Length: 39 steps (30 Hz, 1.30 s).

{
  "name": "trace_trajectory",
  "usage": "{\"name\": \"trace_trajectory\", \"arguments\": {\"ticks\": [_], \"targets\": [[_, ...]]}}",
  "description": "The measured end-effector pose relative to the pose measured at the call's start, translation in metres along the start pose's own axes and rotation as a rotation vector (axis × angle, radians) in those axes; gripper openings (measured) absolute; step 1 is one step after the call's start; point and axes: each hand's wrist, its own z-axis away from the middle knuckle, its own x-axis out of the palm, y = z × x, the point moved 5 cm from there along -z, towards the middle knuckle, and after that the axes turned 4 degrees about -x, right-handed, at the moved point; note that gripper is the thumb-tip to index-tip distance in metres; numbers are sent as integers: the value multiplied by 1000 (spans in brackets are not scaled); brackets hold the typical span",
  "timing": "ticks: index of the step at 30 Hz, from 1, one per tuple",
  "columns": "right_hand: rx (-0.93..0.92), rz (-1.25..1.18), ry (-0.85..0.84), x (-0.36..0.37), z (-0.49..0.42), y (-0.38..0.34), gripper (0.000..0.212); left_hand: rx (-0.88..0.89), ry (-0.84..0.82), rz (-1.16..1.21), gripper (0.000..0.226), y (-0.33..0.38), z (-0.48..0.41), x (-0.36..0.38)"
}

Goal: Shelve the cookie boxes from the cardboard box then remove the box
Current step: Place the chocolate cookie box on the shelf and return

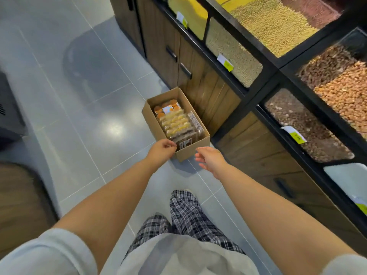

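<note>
Open brown cardboard box (191, 150) sits on grey tiled floor (89, 116), against wooden cabinet (208, 92); clear plastic cookie boxes (176, 122) packed inside. Left hand (161, 150) at near-left corner, fingers curled, grip unclear. Right hand (210, 157) beside near-right corner, fingers loosely spread, holding nothing.

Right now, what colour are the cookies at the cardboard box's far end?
Orange; the cookies show best in the head view.

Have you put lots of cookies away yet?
Nothing looks shelved: the cardboard box on the floor is packed with cookie boxes. The left hand and right hand reach for its near end, holding nothing. All shelving and removing the box remain.
</note>
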Motion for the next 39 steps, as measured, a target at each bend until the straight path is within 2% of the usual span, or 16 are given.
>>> {"name": "trace_trajectory", "arguments": {"ticks": [8, 14, 19, 21, 23, 26, 29, 32, 35, 39], "targets": [[50, 29, 18, -7, -139, -4, 11, -61, -1, 76, 6, -2, -131, 20], [34, 59, 40, -2, -278, 37, 10, -79, -28, 38, 6, -55, -267, 54], [-49, 169, 32, 0, -397, 84, 18, -43, -60, -18, 8, -106, -379, 98], [-103, 229, 28, -2, -437, 99, 24, 3, -77, -72, 4, -124, -421, 118], [-156, 262, 36, -4, -471, 112, 26, 59, -87, -136, 11, -139, -456, 137], [-222, 305, 75, -9, -508, 127, 24, 128, -121, -271, 28, -158, -490, 162], [-239, 282, 111, -15, -524, 137, 22, 188, -168, -517, 49, -172, -507, 180], [-240, 282, 123, -18, -525, 142, 20, 222, -130, -647, 59, -177, -509, 184], [-254, 367, 100, -16, -525, 142, 18, 196, -87, -693, 61, -183, -509, 184], [-277, 456, 82, -15, -526, 141, 14, 103, -128, -948, 46, -200, -504, 183]]}}
